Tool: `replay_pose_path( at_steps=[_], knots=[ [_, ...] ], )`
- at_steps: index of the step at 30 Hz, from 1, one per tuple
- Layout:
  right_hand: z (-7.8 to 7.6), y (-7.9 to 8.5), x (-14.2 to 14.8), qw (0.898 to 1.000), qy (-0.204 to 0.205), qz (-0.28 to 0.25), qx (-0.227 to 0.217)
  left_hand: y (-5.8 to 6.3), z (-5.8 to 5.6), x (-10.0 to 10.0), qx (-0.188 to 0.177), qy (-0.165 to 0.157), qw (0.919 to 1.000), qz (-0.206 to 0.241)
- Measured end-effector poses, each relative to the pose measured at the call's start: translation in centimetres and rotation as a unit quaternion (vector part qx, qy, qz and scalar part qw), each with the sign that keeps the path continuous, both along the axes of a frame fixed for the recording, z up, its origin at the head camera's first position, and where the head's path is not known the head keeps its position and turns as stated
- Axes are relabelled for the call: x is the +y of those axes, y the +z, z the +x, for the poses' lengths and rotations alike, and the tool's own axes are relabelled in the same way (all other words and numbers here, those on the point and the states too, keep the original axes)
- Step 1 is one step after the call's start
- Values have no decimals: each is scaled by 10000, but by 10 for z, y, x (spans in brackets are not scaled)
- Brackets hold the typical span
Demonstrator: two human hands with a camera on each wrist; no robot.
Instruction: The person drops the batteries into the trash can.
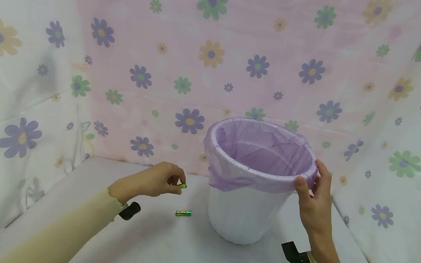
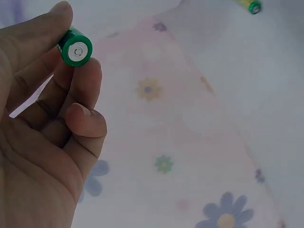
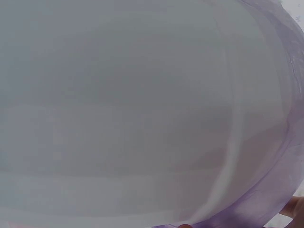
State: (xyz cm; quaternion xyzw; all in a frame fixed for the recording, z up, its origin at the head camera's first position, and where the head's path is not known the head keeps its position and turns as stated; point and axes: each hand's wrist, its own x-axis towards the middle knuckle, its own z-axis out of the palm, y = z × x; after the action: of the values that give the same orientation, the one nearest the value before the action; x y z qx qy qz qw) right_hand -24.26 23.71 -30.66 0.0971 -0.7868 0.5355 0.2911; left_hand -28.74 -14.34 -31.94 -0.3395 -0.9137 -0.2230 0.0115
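Between the thumb and fingertips of my left hand (image 1: 161,180) is a small green-and-gold battery (image 1: 182,185). Its flat silver end (image 2: 78,51) faces the camera in the left wrist view. A second green-and-gold battery (image 1: 183,213) lies on its side on the white surface, below that hand. My right hand (image 1: 315,201) holds the right side of a white trash bin (image 1: 244,214) near its rim, thumb toward the front and fingers farther back. A purple trash bag (image 1: 261,150) lines the bin and folds over its rim. The bin's wall fills most of the right wrist view.
The white tabletop (image 1: 140,242) runs back to a pink flowered cloth (image 1: 171,61). White flowered cloths rise at the left (image 1: 22,90) and right (image 1: 406,165). The bin stands right of centre, close to the back cloth.
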Motion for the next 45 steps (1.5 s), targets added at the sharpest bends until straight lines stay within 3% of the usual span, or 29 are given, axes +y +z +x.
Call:
replay_pose_path(
  at_steps=[13, 26, 36, 45],
  knots=[
    [0, 0, 0, 10000, 27, -40, 26, 65, -3, 1, 618, -51, 9981, -68],
    [-1, 0, -1, 10000, -22, -1, 12, 124, -12, 26, 1081, -118, 9940, -60],
    [1, 0, -1, 10000, -54, 7, -64, 145, -24, 61, 1025, -221, 9945, -83],
    [1, 0, -1, 10000, -44, 13, -15, 146, -30, 95, 844, -485, 9952, 94]
  ],
)
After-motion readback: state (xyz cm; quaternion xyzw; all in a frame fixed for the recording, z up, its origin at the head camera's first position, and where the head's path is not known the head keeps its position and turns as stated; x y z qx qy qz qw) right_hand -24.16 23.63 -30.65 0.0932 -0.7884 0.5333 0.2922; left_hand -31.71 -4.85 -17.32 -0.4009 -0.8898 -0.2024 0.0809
